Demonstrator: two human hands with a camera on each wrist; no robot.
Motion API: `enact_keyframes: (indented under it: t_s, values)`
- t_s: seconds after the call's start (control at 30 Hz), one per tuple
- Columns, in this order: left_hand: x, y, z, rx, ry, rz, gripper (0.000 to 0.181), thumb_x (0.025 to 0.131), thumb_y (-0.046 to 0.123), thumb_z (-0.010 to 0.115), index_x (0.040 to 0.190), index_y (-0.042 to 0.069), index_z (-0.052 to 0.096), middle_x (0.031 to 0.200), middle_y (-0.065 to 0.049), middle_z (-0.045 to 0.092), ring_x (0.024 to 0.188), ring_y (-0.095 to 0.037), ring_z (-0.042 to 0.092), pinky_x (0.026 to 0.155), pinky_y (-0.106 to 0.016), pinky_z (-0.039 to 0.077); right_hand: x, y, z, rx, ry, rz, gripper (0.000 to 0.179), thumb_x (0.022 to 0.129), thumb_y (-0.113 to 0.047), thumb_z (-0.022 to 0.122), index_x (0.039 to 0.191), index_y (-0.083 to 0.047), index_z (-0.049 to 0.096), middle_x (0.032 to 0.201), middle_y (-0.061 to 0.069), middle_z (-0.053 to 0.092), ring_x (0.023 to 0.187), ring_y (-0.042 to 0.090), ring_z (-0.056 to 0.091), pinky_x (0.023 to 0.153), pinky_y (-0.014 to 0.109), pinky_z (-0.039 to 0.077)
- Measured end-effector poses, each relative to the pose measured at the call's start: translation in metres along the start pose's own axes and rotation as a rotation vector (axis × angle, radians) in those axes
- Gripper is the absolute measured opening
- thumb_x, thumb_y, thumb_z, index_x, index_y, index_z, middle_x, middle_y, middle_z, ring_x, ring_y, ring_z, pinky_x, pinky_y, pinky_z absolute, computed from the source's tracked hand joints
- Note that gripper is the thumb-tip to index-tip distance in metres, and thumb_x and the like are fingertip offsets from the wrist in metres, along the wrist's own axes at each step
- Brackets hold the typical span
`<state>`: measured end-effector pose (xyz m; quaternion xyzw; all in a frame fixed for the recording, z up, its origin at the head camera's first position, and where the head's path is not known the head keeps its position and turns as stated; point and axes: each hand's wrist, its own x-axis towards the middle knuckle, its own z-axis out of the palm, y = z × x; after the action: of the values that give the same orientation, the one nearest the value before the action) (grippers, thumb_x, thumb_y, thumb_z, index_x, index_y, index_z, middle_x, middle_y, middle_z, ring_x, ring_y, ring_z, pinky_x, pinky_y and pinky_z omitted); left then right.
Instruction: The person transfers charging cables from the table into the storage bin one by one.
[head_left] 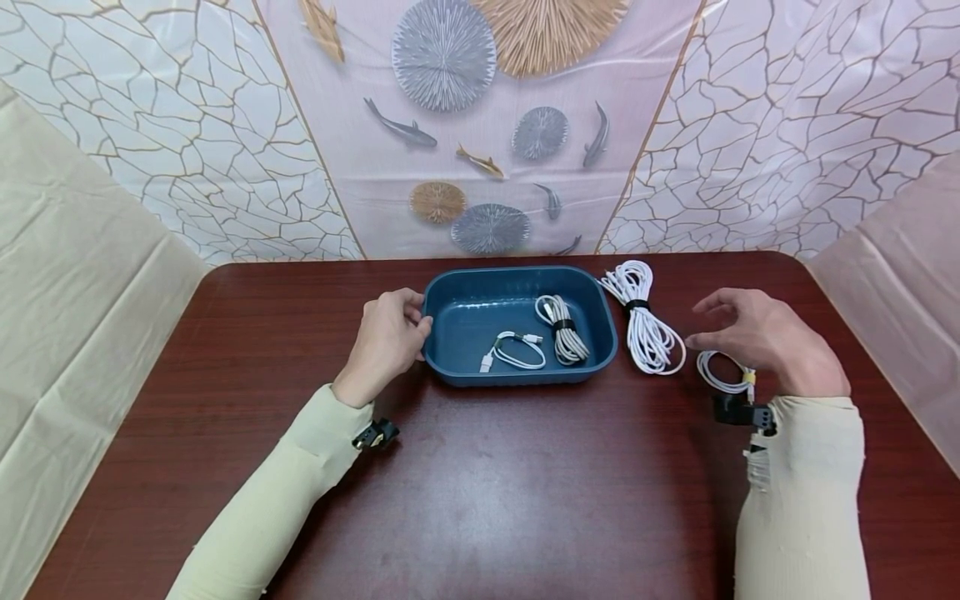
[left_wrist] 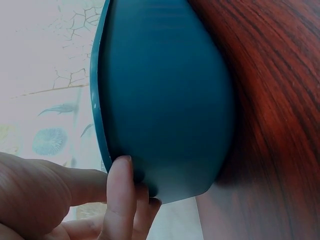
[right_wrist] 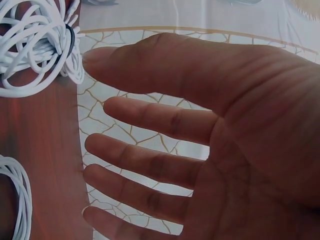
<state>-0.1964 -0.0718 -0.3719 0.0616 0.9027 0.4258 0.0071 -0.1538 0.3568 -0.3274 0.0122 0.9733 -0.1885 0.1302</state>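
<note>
While a small white coil [head_left: 722, 385] is lying nearest on the dark table [head_left: 480, 500], the right hand [head_left: 765, 337] is hovering just beside it, fingers spread. Opposite, the left hand [head_left: 386, 337] is pinching the end rim of a blue tray [head_left: 517, 379]. Inside, a short white cable [head_left: 512, 335] (one plug [head_left: 486, 364] facing the front rim) is resting beside a black-strapped grey cable [head_left: 568, 337]. Between tray and right hand, a larger white bundle [head_left: 647, 329] is lying; patterned cloth [head_left: 465, 158] is hanging beyond.

The table [head_left: 480, 492] is grained red-brown, the twelve-o'clock tray [head_left: 472, 321] coloured dark blue, the two-o'clock cable bundle [head_left: 648, 335] coloured white.
</note>
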Motion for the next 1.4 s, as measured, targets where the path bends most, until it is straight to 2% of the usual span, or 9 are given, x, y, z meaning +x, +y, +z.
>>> enact_keyframes:
  t_s: [0.3,0.63,0.97,1.3,1.4]
  values:
    - [0.000,0.000,0.000,0.009,-0.003,0.004,0.032,0.098,0.006,0.065,0.127,-0.006,0.063,0.096,-0.019,0.070,0.061,-0.020,0.073,0.049,-0.026,0.061,0.000,0.008,-0.003,-0.016,-0.016,0.033,0.064,0.091,-0.040,0.073,0.139,-0.002,0.053,0.137,0.035,0.056,0.118,0.049,0.057,0.087,0.062,0.051]
    - [0.000,0.000,0.000,0.007,-0.002,0.003,0.033,0.098,0.006,0.065,0.128,-0.006,0.063,0.095,-0.018,0.070,0.057,-0.018,0.071,0.048,-0.027,0.060,-0.002,0.013,-0.003,0.004,-0.032,0.040,0.063,0.092,-0.034,0.072,0.138,0.004,0.051,0.135,0.037,0.056,0.113,0.049,0.062,0.086,0.057,0.053]
    - [0.000,-0.001,0.001,0.011,0.002,0.003,0.033,0.098,0.007,0.065,0.128,-0.006,0.063,0.095,-0.018,0.070,0.058,-0.017,0.071,0.049,-0.027,0.060,0.001,0.017,-0.002,-0.008,-0.045,0.047,0.061,0.091,-0.032,0.072,0.137,0.004,0.052,0.132,0.038,0.057,0.110,0.049,0.062,0.086,0.058,0.052]
    - [0.000,-0.001,0.001,0.010,0.005,0.002,0.032,0.097,0.006,0.065,0.127,-0.006,0.064,0.095,-0.018,0.070,0.058,-0.017,0.071,0.048,-0.027,0.060,0.002,0.022,0.000,0.000,-0.073,0.074,0.064,0.090,-0.034,0.073,0.138,0.004,0.051,0.132,0.039,0.052,0.108,0.047,0.061,0.084,0.058,0.051]
    - [0.001,-0.002,0.001,0.007,0.006,0.003,0.032,0.097,0.006,0.065,0.127,-0.006,0.064,0.095,-0.018,0.070,0.057,-0.016,0.071,0.048,-0.027,0.060,-0.001,0.022,0.000,0.044,-0.098,0.095,0.066,0.091,-0.033,0.071,0.141,0.004,0.047,0.136,0.040,0.048,0.109,0.046,0.061,0.081,0.053,0.056]
